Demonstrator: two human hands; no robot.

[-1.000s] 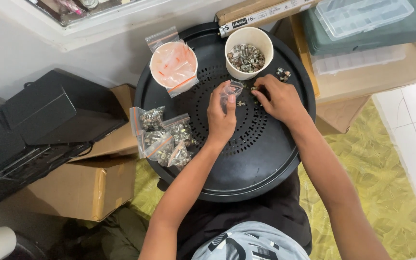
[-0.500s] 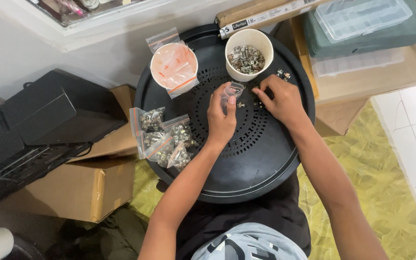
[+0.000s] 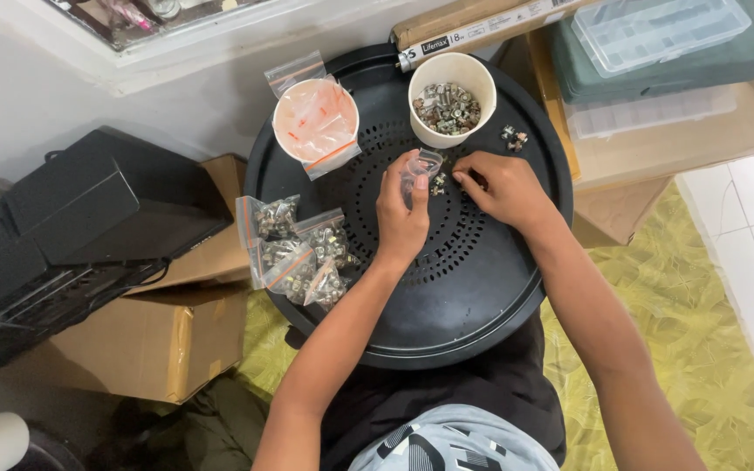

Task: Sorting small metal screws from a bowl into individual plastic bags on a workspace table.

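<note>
On the round black tray (image 3: 447, 305), near its far edge, a cream paper cup (image 3: 452, 98) stands upright, filled with small metal nuts and screws. To its left, also by the far edge, a second cup (image 3: 316, 122) is stuffed with clear plastic bags with orange strips, and one such empty bag (image 3: 295, 71) lies flat behind it, over the rim. Along the tray's left edge sits a pile of filled bags (image 3: 297, 253), each packed with metal parts. A few loose screws (image 3: 514, 136) lie near the far right edge. At the tray's middle the left hand (image 3: 401, 214) pinches a small clear bag (image 3: 421, 166), held upright with its mouth up, while the right hand (image 3: 501, 185) rests on the tray just beside it, fingertips closed on a small piece among loose bits (image 3: 438, 183). A long cardboard tube box (image 3: 482, 26) lies beyond the far edge. Compared with a moment ago, the right hand has shifted slightly away from the cup toward the bag.
</note>
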